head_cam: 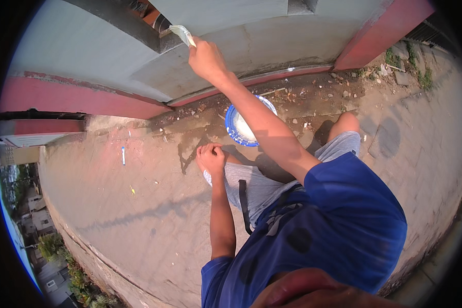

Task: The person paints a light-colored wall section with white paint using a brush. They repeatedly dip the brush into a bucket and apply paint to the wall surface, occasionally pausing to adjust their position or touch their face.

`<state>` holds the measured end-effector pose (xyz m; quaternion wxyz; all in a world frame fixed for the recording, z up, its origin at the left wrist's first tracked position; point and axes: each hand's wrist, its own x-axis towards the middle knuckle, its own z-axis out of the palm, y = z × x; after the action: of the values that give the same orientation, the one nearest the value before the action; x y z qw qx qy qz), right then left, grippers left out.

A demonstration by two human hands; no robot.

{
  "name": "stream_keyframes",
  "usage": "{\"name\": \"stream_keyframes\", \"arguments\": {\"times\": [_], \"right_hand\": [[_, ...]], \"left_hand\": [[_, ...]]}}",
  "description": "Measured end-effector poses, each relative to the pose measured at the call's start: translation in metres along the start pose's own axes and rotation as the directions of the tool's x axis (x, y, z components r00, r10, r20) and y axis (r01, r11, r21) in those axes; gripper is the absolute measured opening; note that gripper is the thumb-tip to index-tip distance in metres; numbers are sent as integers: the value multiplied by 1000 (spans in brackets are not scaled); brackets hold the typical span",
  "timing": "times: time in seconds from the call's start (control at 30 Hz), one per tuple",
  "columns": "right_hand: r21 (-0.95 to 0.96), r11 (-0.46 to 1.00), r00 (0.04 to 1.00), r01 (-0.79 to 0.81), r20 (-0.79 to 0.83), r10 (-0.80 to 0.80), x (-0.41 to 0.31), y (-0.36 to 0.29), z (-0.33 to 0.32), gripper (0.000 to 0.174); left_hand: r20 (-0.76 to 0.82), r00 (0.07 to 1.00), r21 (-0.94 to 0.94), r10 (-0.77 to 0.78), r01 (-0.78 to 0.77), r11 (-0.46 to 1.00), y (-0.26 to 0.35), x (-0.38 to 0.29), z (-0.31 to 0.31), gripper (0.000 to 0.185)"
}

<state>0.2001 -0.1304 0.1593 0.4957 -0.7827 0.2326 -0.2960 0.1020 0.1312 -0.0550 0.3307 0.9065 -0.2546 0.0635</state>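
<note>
My right hand [208, 61] is raised in front of the wall and grips a paintbrush [183, 34], its pale, paint-coated bristles pointing up and left. The brush is close to the corner of a dark recessed opening [138, 29]; whether it touches the wall is hard to tell. Over my left knee, my left hand [211, 159] rests with its fingers curled and nothing visible in them. Below my right forearm stands a blue-rimmed bucket [236, 129] on the ground, holding white paint [243, 129]. White splashes mark its rim, and the forearm hides part of it.
The wall [265, 42] is pale grey-blue above a duller grey patch, with pink bands at its base [81, 96] and a pink pillar [381, 36] at right. Stones and debris [344, 92] line its foot. A small blue-and-white strip [123, 156] lies on the pavement at left.
</note>
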Motion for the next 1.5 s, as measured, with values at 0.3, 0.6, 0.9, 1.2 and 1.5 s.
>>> {"name": "stream_keyframes", "arguments": {"times": [0.3,0.6,0.9,1.2,1.5], "right_hand": [[-220,930,852,-294,-501,151,-7,34,-165,35],[-148,987,975,60,218,-26,-2,-31,1,33],[-210,946,767,-246,-640,57,-2,97,-246,34],[109,934,676,-340,-662,324,-20,189,-377,37],[-84,932,807,-353,-531,258,-102,233,-423,31]], "left_hand": [[9,999,-27,-38,38,999,1,2,-7,18],[6,1000,-22,-13,14,1000,15,7,1,17],[13,999,36,-41,41,999,9,0,-4,17],[-59,998,47,-32,35,998,3,-2,-1,18],[-10,1000,99,-3,4,995,18,-1,-3,17]]}}
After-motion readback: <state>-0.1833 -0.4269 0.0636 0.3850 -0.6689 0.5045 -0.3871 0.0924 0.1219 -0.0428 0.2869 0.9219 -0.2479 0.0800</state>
